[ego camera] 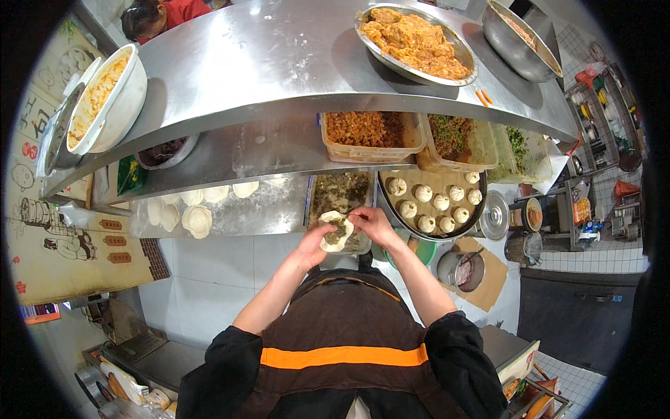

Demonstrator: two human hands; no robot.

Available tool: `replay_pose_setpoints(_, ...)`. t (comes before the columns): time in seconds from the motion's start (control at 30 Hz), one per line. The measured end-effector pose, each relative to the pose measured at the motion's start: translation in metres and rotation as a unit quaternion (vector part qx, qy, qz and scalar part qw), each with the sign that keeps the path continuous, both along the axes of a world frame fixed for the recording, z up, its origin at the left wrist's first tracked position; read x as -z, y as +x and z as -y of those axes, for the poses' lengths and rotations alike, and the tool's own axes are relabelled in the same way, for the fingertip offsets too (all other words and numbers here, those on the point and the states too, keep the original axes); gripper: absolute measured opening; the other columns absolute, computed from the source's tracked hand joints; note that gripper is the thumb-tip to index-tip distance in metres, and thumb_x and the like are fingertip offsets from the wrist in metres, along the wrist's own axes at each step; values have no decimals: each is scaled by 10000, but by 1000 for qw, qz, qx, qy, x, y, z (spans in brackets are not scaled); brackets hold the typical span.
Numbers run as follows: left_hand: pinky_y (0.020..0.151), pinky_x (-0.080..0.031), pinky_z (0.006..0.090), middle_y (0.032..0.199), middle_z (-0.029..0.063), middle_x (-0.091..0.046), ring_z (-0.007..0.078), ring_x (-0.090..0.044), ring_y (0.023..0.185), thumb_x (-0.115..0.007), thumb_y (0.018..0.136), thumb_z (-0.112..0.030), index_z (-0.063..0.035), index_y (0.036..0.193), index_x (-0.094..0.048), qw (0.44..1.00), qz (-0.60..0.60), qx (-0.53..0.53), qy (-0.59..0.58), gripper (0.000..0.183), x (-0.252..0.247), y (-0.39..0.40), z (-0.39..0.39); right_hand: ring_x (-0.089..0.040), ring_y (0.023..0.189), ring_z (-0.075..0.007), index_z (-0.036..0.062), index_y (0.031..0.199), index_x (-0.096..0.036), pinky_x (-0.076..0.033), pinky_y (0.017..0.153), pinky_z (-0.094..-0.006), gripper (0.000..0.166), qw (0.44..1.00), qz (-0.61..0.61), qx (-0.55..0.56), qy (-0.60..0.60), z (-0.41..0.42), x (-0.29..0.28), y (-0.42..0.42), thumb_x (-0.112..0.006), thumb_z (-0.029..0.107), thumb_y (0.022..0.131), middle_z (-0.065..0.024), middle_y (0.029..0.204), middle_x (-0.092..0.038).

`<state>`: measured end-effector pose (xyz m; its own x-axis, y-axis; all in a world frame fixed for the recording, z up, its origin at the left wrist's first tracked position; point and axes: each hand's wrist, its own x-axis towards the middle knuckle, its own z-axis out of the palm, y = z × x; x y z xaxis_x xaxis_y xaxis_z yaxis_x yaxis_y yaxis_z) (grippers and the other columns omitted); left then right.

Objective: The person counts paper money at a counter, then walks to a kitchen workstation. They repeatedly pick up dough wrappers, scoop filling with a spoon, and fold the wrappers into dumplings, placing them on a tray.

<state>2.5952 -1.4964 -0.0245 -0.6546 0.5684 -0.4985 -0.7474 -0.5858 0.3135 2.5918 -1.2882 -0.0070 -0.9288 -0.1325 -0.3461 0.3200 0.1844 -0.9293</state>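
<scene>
My left hand (pixel 312 244) cradles a round dough wrapper (pixel 340 244) with dark green filling (pixel 335 230) in its middle. The fingers of my right hand (pixel 372 224) pinch the wrapper's right edge. Just beyond, below the wrapper, sits a clear plastic tub of dark green filling (pixel 340 189), partly hidden by my hands. To the right a round tray (pixel 390 212) holds several pleated buns (pixel 424 193) on a liner. At the left, flattened dough wrappers (pixel 197 221) lie on the floured steel worktop (pixel 272 209), some of them overlapping.
A steel shelf (pixel 251 68) overhangs the worktop, carrying a bowl of orange-brown filling (pixel 416 44) and a white basin (pixel 118 105). Beneath it stand tubs of minced filling (pixel 366 131) and chopped greens (pixel 517 146). A metal pot (pixel 460 271) rests on cardboard. Beyond the shelf is a person in red (pixel 183 13).
</scene>
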Motion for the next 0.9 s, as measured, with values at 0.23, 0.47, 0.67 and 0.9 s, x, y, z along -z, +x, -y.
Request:
replay_pose_setpoints(0.23, 862, -591, 385, 1111, 110, -678, 249, -688, 978, -598, 900, -31, 2, 1227, -571, 996, -28, 8, -80, 330, 3, 5, -5, -662, 823, -203, 7, 1039, -699, -508, 735, -350, 240, 992, -62, -56, 97, 8, -34, -1, -683, 214, 919, -126, 920, -712)
replay_pose_setpoints(0.47, 829, -601, 408, 1073, 142, -674, 262, -698, 948, -496, 979, -152, 12, 1235, -530, 990, -18, 121, -68, 305, 4, -3, -5, -663, 854, -207, 13, 1031, -695, -511, 759, -339, 225, 978, -102, -141, 112, 2, -40, -16, -680, 215, 934, -124, 934, -707)
replay_pose_setpoints(0.67, 948, -565, 505, 1153, 278, -642, 391, -668, 1068, -492, 973, -187, 94, 1291, -454, 968, 5, 240, -73, 426, -16, -17, 3, -666, 871, -188, 5, 1049, -699, -518, 769, -325, 267, 952, -130, -246, 130, -7, -41, -31, -683, 245, 935, -116, 960, -719)
replay_pose_setpoints(0.9, 1030, -514, 519, 1288, 315, -560, 431, -617, 1157, -489, 981, -149, 101, 1346, -417, 982, 79, 112, 130, 448, -12, -4, -5, -682, 903, -261, 19, 1062, -703, -522, 790, -364, 269, 949, -132, -244, 149, -9, -61, -32, -685, 247, 920, -124, 988, -718)
